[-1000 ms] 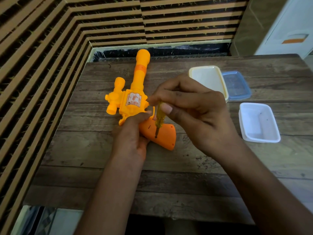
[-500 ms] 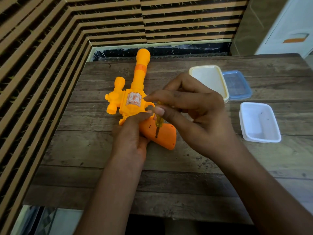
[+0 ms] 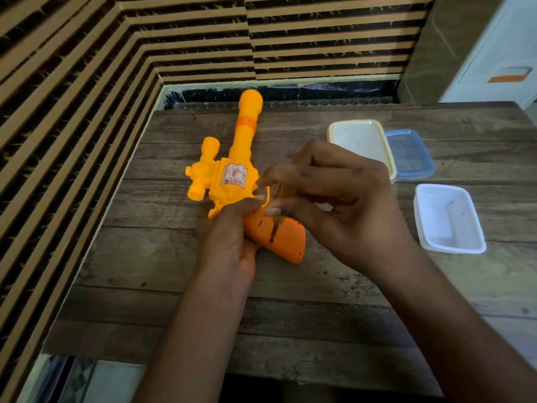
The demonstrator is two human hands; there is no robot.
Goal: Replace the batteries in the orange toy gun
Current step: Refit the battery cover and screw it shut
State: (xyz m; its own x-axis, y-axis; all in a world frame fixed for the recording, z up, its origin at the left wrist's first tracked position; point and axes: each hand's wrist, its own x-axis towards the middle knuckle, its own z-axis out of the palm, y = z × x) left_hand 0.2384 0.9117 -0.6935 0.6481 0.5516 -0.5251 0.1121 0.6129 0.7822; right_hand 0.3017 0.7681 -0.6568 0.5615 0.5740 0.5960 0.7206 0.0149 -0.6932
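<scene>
The orange toy gun (image 3: 232,181) lies flat on the wooden table (image 3: 290,301), barrel pointing away from me, its darker orange grip (image 3: 286,241) towards me. My left hand (image 3: 229,242) grips the gun at the base of the grip, thumb lying near the trigger guard. My right hand (image 3: 340,205) pinches a small yellow-handled screwdriver (image 3: 276,225) between thumb and fingers. The screwdriver stands nearly upright with its metal tip set on the grip's side panel. No batteries are in sight.
A cream lidded container (image 3: 363,144) and a blue lidded one (image 3: 409,152) sit at the back right. An open white plastic tub (image 3: 449,219) stands on the right. A slatted wall (image 3: 72,126) runs close along the table's left and back edges.
My right hand's fingers have shifted round the screwdriver handle, as in turning it, while its tip stays on the grip. The gun and my left hand have barely moved.
</scene>
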